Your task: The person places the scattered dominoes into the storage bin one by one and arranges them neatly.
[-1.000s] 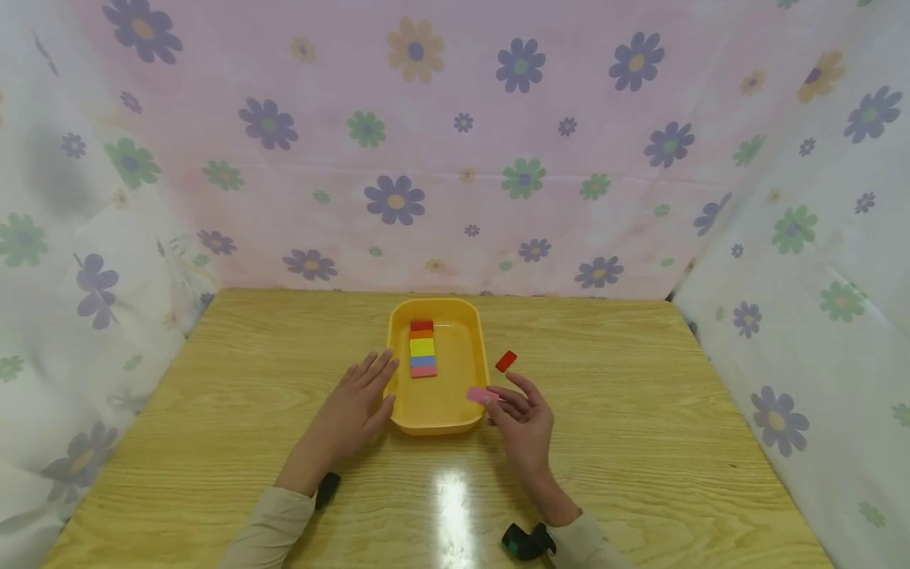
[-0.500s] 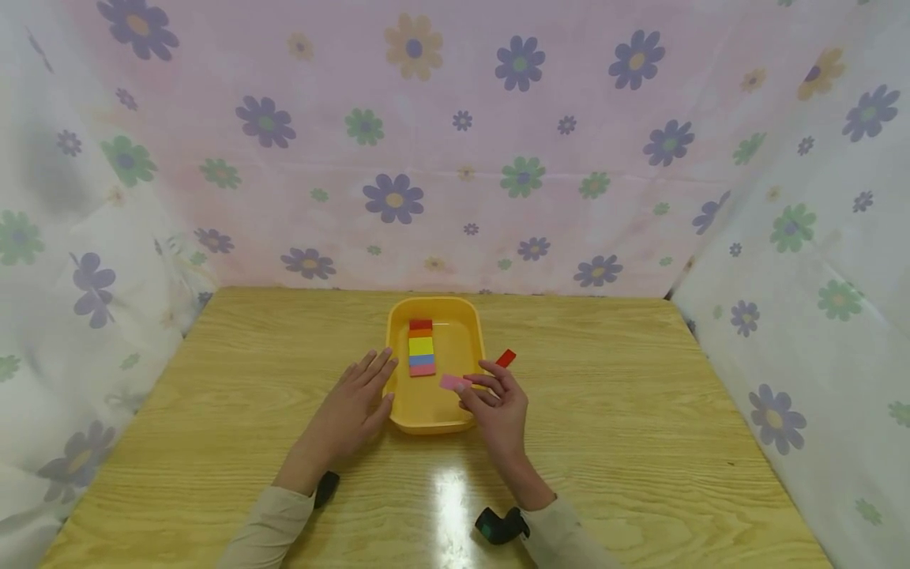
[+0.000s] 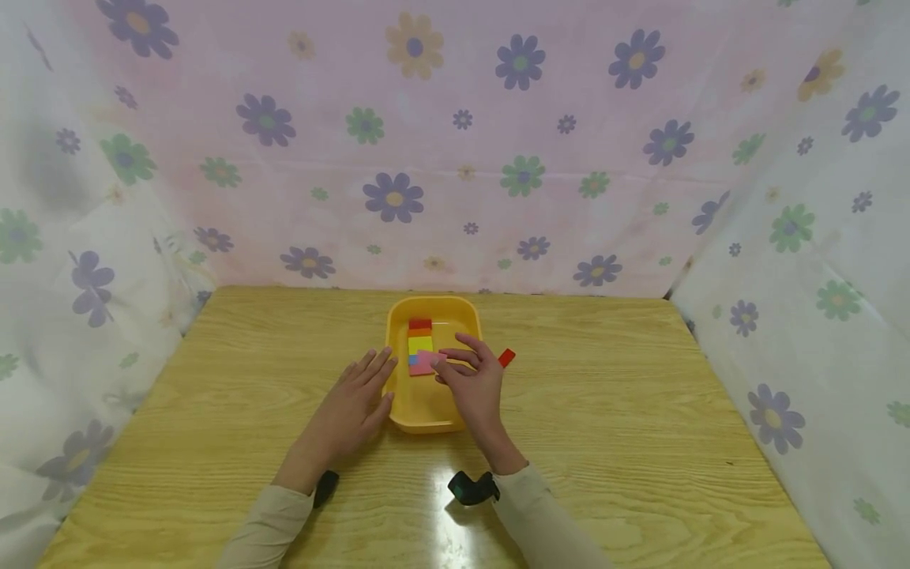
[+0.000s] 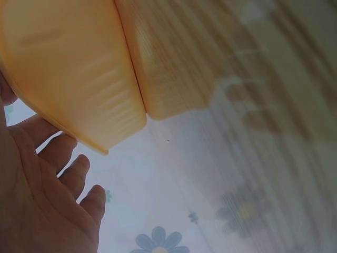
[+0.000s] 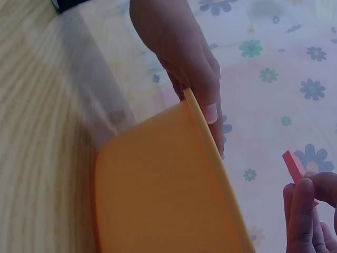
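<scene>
My right hand [image 3: 478, 393] pinches a small flat pink block [image 5: 293, 164] between thumb and fingers, above the yellow tray [image 3: 434, 427]. Inside the tray, at its left side, lies a row of coloured blocks: red [image 3: 420, 324], orange [image 3: 419, 333], yellow [image 3: 419, 344], blue [image 3: 413, 359] and pink [image 3: 421, 370]. In the head view the held block partly covers the blue and pink ones; whether it touches them I cannot tell. My left hand [image 3: 348, 408] rests against the tray's left rim, fingers extended. From the left wrist view, its fingertips [image 4: 95, 196] show beside the rim.
Just right of the tray, a loose red block [image 3: 507, 357] lies on the wooden table [image 3: 626, 411], partly behind my right hand. Flower-patterned cloth [image 3: 441, 150] hangs at the back and both sides. Black wrist devices [image 3: 472, 487] sit at the wrists.
My right hand has moved left and farther in, carrying the pink block from the tray's right rim to above the row. The left hand stays on the rim.
</scene>
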The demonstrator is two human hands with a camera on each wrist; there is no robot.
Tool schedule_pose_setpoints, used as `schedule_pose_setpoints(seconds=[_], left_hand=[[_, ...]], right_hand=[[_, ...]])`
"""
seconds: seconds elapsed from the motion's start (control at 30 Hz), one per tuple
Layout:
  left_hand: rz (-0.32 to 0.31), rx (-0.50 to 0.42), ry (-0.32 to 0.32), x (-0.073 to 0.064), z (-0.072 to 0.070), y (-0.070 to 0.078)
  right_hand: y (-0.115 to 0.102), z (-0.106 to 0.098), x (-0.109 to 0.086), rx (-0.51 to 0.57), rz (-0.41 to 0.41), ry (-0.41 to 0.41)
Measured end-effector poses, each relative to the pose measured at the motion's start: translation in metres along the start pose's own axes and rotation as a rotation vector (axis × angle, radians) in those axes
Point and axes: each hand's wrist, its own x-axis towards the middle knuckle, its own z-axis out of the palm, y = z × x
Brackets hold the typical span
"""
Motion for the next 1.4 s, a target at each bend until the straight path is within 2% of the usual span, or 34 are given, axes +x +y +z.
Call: schedule_pose_setpoints(seconds=[0.27,0.47,0.73,1.0,1.23,1.4], left_hand=[[0.002,0.007,0.003,0.001,0.001,-0.002],[0.002,0.004,0.007,0.001,0.002,-0.002],[0.013,0.018,0.012,0.001,0.002,-0.001],[0.011,0.001,0.004,0.0,-0.002,0.001],[0.002,-0.003,-0.004,0.001,-0.002,0.002],[-0.001,0.008,-0.012,0.001,-0.003,0.003]], right_hand=[[0.006,0.009,0.024,-0.084,0.024,0.068],[0.015,0.012,0.032,-0.132,0.051,0.055],[0.021,0.013,0.03,-0.363,0.054,0.002],[0.021,0.012,0.03,-0.601,0.231,-0.066],[0.024,0.014,0.031,-0.791,0.29,-0.109],[0.025,0.016,0.032,-0.826,0.304,-0.123]])
